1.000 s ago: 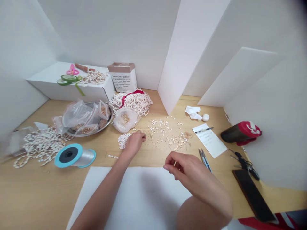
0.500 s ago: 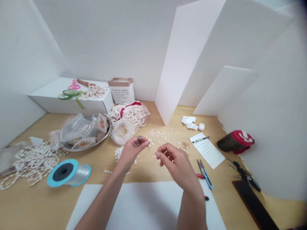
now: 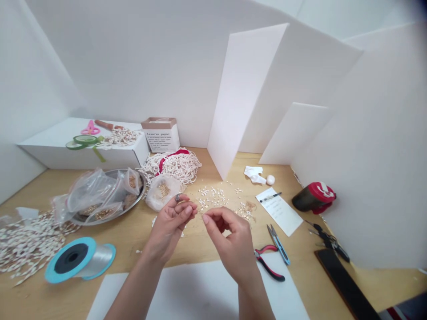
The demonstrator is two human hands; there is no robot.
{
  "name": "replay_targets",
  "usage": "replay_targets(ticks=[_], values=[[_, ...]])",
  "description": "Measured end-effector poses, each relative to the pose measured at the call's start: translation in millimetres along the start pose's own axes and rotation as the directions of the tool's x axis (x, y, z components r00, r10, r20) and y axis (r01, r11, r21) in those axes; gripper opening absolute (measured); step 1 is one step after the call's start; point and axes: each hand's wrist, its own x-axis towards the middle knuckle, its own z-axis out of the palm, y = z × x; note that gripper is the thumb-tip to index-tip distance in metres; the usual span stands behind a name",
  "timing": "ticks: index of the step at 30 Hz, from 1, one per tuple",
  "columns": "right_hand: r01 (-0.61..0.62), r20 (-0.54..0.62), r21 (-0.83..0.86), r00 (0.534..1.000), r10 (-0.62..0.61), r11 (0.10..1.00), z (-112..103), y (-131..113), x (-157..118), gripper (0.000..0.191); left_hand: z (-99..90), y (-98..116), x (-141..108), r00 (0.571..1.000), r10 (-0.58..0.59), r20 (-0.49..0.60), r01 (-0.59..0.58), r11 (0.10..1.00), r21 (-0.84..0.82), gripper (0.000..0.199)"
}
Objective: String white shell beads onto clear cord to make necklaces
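My left hand (image 3: 171,227), with a ring on one finger, pinches thumb against fingertips over the table. Facing it a small gap away, my right hand (image 3: 231,238) also pinches thumb to forefinger. Whatever lies in either pinch is too small to make out. Just beyond the fingertips, small white beads (image 3: 213,194) are scattered on the wood, with gold-coloured pieces (image 3: 245,211) to their right. A clear bag of gold beads (image 3: 163,191) stands behind my left hand. Red-handled pliers (image 3: 271,266) lie to the right of my right wrist, beside blue thread snips (image 3: 279,245).
At left are a blue spool of clear line (image 3: 80,260), a metal bowl of plastic bags (image 3: 142,191) and bead strands (image 3: 30,244). More strands (image 3: 182,169) lie by a paper bag (image 3: 162,138). A written note (image 3: 280,213), a dark red-topped cup (image 3: 313,197) and keys (image 3: 330,242) are right.
My hands have come closer together, and the right fingers have closed into a tighter pinch. The view has shifted, so more of the pliers shows.
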Motion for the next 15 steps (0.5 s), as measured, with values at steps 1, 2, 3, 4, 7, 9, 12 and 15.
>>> replay_targets(ticks=[1,2,3,4,7,9,12,15], values=[[0.001,0.004,-0.002,1.0,-0.001,1.0,0.8,-0.3,-0.2,0.011,1.5,0.7,-1.1,1.0,0.003,0.001,-0.003,1.0,0.013,0.03],[0.004,0.005,-0.003,1.0,-0.004,1.0,1.7,-0.4,-0.4,0.011,3.0,1.3,-2.2,1.0,0.009,-0.001,-0.009,1.0,0.027,0.03],[0.005,0.003,-0.005,1.0,-0.005,1.0,2.7,-0.4,-0.6,0.01,4.4,1.8,-3.2,1.0,0.015,-0.004,-0.015,0.999,0.039,0.031],[0.006,-0.001,-0.007,1.0,-0.006,1.0,3.7,-0.2,-0.8,0.01,5.6,2.0,-4.0,1.0,0.021,-0.005,-0.021,0.999,0.048,0.031],[0.001,-0.015,-0.007,1.0,-0.001,1.0,5.9,0.3,-1.7,0.01,7.8,1.6,-6.1,1.0,0.024,-0.005,-0.023,0.998,0.053,0.033],[-0.002,-0.024,-0.007,1.0,0.002,1.0,6.8,0.4,-2.5,0.009,8.4,1.1,-7.2,1.0,0.017,-0.003,-0.017,0.999,0.049,0.034],[-0.009,-0.035,-0.004,0.999,0.009,1.0,7.3,-0.1,-3.5,0.009,9.4,1.4,-8.6,1.0,0.007,0.004,-0.007,0.999,0.042,0.035],[-0.018,-0.041,0.005,0.999,0.018,1.0,7.2,-1.4,-3.7,0.008,11.0,3.1,-10.1,1.0,-0.003,0.011,0.002,0.999,0.039,0.035]])
